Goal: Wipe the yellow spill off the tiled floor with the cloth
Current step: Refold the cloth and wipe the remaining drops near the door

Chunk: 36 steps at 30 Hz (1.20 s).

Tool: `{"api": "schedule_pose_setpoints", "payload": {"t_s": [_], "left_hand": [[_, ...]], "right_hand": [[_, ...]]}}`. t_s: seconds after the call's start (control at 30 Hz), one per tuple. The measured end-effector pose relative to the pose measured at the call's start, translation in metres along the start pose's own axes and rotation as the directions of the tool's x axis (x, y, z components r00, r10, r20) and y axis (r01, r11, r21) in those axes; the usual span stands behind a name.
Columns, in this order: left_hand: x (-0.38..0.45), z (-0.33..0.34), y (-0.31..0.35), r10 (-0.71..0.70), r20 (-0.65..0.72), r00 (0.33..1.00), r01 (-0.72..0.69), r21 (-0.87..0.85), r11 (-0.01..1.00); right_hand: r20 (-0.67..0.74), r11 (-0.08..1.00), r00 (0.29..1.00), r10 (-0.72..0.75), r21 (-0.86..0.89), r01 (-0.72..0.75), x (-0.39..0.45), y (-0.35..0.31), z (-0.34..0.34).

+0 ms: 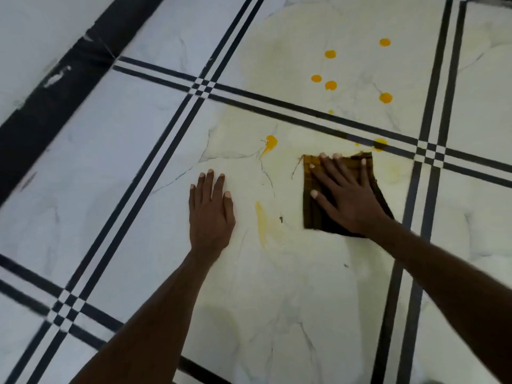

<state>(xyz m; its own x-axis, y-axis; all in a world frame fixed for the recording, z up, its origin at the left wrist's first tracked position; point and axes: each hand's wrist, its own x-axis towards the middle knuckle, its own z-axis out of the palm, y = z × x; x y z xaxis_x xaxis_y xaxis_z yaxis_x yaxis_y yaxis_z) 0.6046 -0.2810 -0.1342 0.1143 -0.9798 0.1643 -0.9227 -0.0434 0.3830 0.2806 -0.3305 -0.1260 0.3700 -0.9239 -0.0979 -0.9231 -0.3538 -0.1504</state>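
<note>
On the white tiled floor (138,162), the right hand (346,195) presses a dark folded cloth (315,214) flat, fingers spread; the left hand (210,209) rests open, empty; yellow smears fade nearby, but orange-yellow drops (330,54) beyond remain unwiped; roughly midway.

I see a white floor (138,151) with thin grey veins and double black lines crossing it. Orange-yellow drops (330,54) dot it beyond the cloth (311,217), which is dark brown with yellowish stripes.

place: indoor room, likely home | evidence: marble-look tiled floor (138,162), black-striped borders
</note>
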Motion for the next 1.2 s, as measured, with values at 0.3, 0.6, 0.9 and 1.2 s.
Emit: {"api": "schedule_pose_setpoints", "payload": {"t_s": [0.3, 0.6, 0.9, 1.2], "left_hand": [[-0.001, -0.004, 0.004, 0.014, -0.001, 1.000, -0.014, 0.027, 1.000], [0.021, -0.018, -0.026, 0.106, -0.057, 0.993, -0.104, 0.034, 0.994], [0.022, -0.013, -0.046, -0.022, 0.018, 1.000, 0.021, 0.047, 0.999], [0.023, -0.017, -0.044, -0.034, 0.020, 0.999, 0.032, 0.080, 0.996]], "right_hand": [[0.020, 0.999, 0.999, -0.025, 0.030, 0.024, -0.031, 0.007, -0.006], [-0.003, 0.998, 0.999, 0.045, -0.040, -0.045, 0.016, 0.003, -0.011], [-0.060, 0.988, 0.989, 0.138, 0.077, -0.133, 0.154, -0.077, -0.013], [0.099, 0.880, 0.878, -0.468, -0.036, 0.473, -0.027, -0.044, -0.009]]}}
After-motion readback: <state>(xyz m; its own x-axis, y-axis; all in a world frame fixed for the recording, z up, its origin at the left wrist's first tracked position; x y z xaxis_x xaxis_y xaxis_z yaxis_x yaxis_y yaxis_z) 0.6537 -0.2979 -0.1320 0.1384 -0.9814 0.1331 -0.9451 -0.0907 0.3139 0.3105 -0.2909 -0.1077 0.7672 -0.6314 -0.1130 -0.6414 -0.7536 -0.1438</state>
